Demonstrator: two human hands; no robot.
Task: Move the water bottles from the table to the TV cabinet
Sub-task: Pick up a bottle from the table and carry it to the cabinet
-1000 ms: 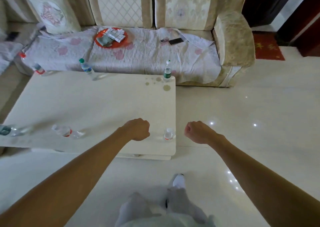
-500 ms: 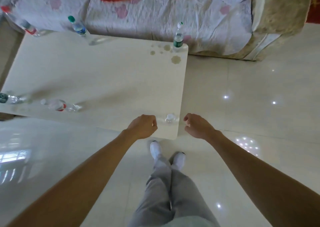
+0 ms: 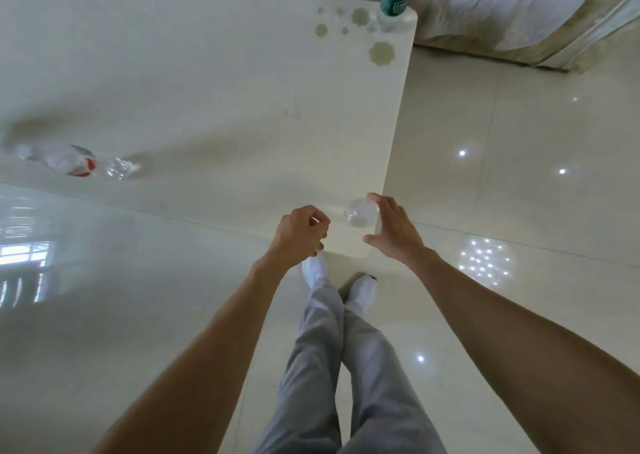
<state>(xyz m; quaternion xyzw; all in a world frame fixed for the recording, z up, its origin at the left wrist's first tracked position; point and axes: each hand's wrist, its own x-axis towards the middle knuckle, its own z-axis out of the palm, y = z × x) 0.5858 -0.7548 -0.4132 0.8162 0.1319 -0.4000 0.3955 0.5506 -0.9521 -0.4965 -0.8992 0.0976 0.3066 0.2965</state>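
Bottles stand scattered on my pale, glossy table point(image 3: 207, 90). At far left, a clear bottle with a red label point(image 3: 65, 159) looks blurred and soft-edged; it stands close to the near edge. My left hand point(image 3: 301, 234) hovers over that near edge, fingers curled loosely into a fist, holding nothing. Just beside it, at the near right corner, sits a clear plastic bottle point(image 3: 360, 213), seen from above as a round, see-through disc. My right hand point(image 3: 393, 230) is spread around it, thumb and fingers apart, not yet gripping. At the far right corner stands a green-labelled bottle point(image 3: 394, 2), near brownish ring stains. I judge the risk is here: thin, slippery plastic so close to the corner could be knocked off onto the polished tile floor point(image 3: 519, 176).
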